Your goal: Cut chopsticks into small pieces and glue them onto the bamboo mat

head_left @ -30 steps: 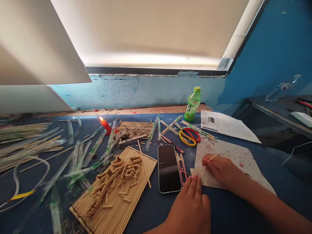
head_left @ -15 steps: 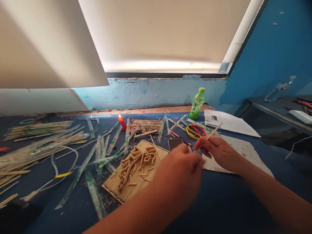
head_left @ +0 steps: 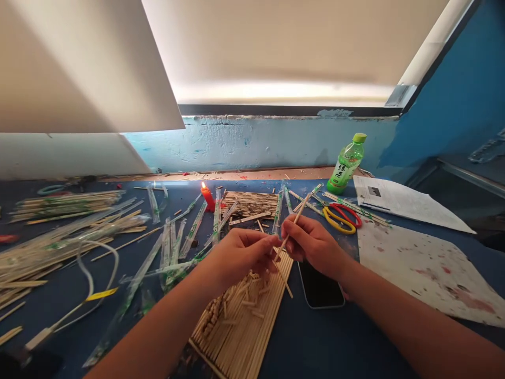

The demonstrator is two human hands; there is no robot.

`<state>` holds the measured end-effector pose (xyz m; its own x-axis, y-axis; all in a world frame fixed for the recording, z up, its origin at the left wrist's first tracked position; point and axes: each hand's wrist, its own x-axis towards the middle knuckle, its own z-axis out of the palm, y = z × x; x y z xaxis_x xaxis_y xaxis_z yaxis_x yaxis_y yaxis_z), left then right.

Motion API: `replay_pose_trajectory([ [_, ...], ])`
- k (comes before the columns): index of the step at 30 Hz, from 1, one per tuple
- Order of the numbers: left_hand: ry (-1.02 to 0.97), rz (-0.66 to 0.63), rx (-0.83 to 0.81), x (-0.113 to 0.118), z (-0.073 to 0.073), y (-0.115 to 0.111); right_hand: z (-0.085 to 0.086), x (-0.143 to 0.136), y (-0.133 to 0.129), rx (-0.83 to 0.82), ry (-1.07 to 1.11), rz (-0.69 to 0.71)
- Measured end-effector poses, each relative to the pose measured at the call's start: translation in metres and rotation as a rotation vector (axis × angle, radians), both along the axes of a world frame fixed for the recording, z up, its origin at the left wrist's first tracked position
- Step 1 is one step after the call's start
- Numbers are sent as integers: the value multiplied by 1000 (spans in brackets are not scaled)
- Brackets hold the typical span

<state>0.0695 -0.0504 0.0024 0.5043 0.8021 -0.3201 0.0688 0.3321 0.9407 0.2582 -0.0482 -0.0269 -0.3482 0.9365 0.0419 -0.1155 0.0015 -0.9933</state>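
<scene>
My right hand (head_left: 313, 242) grips a thin wooden chopstick (head_left: 302, 208), which slants up and away between thumb and fingers. The fingers of my left hand (head_left: 240, 255) are pinched at its lower end. Both hands hover over a panel of sticks laid side by side (head_left: 256, 342). On that panel lie short cut stick pieces (head_left: 248, 303) and a curving raised form built of such pieces (head_left: 213, 313), partly hidden by my left forearm. A loose stick (head_left: 284, 281) lies slanted across the panel below my fingers.
A lit red candle (head_left: 208, 197) stands behind my left hand. A phone (head_left: 321, 284) lies beside the panel; red-and-yellow-handled pliers (head_left: 341, 218), a green tea bottle (head_left: 346, 163) and papers (head_left: 410, 202) are at right. Plastic sleeves (head_left: 193, 231), a white cable (head_left: 90, 295) and stick bundles (head_left: 71, 202) lie left.
The view has turned, so table things appear shifted. My left hand has moved back from in front of the panel's right side, and both hands now meet at the chopstick, now held more steeply.
</scene>
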Motion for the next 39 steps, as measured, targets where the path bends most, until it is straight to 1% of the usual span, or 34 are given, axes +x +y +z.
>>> replay_pose_trajectory([
  [3,-1,-104,-124,-2,-3,-3,-8,3,-7,-81,21,4],
  [6,-45,-152,-219,-5,-9,-7,-12,5,-9,-138,32,38],
  [10,-100,-156,-241,-7,-21,-11,-18,5,-7,-138,-9,71],
  [13,-95,-156,-233,-6,-27,-13,-20,4,-6,-142,-23,107],
  [16,-67,-168,-236,-5,-26,-16,-18,3,-9,-134,-44,125],
  [21,-54,-106,-221,-3,-20,-19,-9,5,-15,-37,-77,115],
  [25,-118,-133,-245,-5,-19,-20,-7,6,-17,-35,-65,105],
  [28,-126,-151,-249,-8,-20,-20,-7,6,-17,-44,-70,89],
  [34,-126,-190,-268,-11,-20,-23,-3,5,-21,-8,-131,94],
  [39,-140,-168,-262,-12,-20,-20,4,5,-23,60,-156,122],
])
